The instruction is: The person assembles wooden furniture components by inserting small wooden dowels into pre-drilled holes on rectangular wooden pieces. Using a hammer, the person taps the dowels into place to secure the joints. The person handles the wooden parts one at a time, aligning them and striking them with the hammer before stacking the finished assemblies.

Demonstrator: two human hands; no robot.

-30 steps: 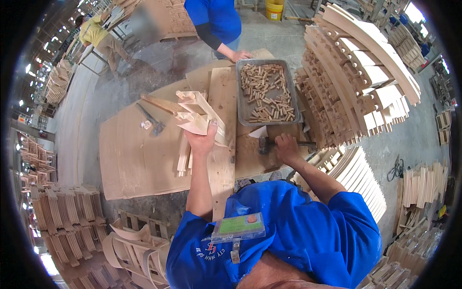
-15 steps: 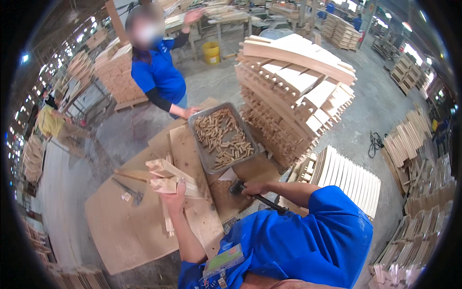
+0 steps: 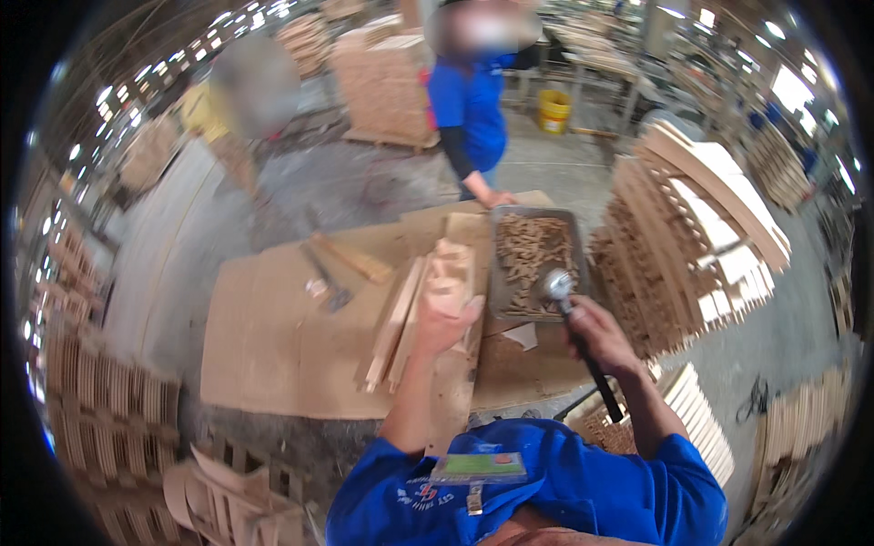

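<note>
My right hand [image 3: 601, 338] is closed round the dark handle of a hammer [image 3: 596, 369]. Its metal head is raised and overlaps the near part of a metal tray [image 3: 494, 273] of short wooden dowels [image 3: 528, 246]. My left hand [image 3: 444, 329] grips light wooden pieces [image 3: 448, 273] on the worktop, its thumb out to the side; blur hides the fingers' exact hold. Long narrow wood strips [image 3: 393, 337] lie beside that hand. Further left, a second hammer [image 3: 330, 287] rests near a pale wooden bar [image 3: 355, 259].
Brown cardboard [image 3: 264, 337] covers the worktop. Across it a person in blue [image 3: 473, 109] has a hand at the tray's far corner. A tall stack of shaped wood parts [image 3: 674, 246] stands right, with more slats [image 3: 692, 409] nearer me. A person in yellow [image 3: 208, 114] is far left.
My view has swung left. The hammer in my right hand has risen from low beside the worktop to over the tray's near part. The co-worker's raised arm has come down.
</note>
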